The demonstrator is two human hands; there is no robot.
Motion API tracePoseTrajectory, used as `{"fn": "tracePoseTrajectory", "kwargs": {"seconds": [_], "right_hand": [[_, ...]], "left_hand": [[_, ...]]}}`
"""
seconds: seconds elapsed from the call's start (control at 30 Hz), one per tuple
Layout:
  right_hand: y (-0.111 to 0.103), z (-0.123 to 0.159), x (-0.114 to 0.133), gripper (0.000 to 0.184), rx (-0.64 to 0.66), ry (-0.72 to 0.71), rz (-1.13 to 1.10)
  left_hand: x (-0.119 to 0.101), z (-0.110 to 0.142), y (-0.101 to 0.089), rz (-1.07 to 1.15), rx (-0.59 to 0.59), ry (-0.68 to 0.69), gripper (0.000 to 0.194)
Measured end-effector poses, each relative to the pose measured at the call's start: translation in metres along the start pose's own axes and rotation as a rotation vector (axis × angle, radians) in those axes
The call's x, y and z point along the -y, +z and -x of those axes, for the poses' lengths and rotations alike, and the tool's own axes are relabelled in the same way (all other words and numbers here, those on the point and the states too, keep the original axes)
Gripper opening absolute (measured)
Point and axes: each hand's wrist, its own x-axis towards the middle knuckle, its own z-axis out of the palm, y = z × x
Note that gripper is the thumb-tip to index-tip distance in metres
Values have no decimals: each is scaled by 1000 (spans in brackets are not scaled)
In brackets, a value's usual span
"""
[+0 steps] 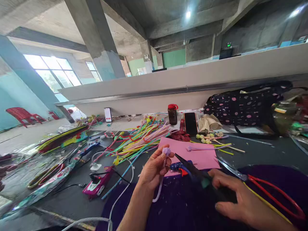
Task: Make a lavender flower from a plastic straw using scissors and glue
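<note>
You are in a craft workshop inside a raw concrete building: bare beams (204,17) and a thick pillar (96,41) above, an exit sign (228,45), your dark bench (260,149) strewn with colourful fuzzy stems (141,138) and scissors (247,178).

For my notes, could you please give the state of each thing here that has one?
Left hand, pinching a lilac fuzzy ball
Right hand, at the blurred dark tool, grip unclear
Bottle, upright, red lid on
Left phone, upright, screen lit
Middle phone, screen dark
Magenta power strip, plugs inserted
Red-handled scissors, lying down, opening unclear
Pink sheet, lying flat
Ceiling light, lit
</note>
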Motion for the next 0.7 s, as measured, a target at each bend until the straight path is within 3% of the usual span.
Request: {"fn": "tracePoseTrajectory", "kwargs": {"seconds": [0.37, 0.7], "right_hand": [[3, 6, 7, 18, 26, -67, 19], [3, 4, 9, 19, 18, -28, 69]], "left_hand": [[7, 0, 6, -192, -25, 104, 39], [10, -2, 1, -338, -22, 178, 34]]}}
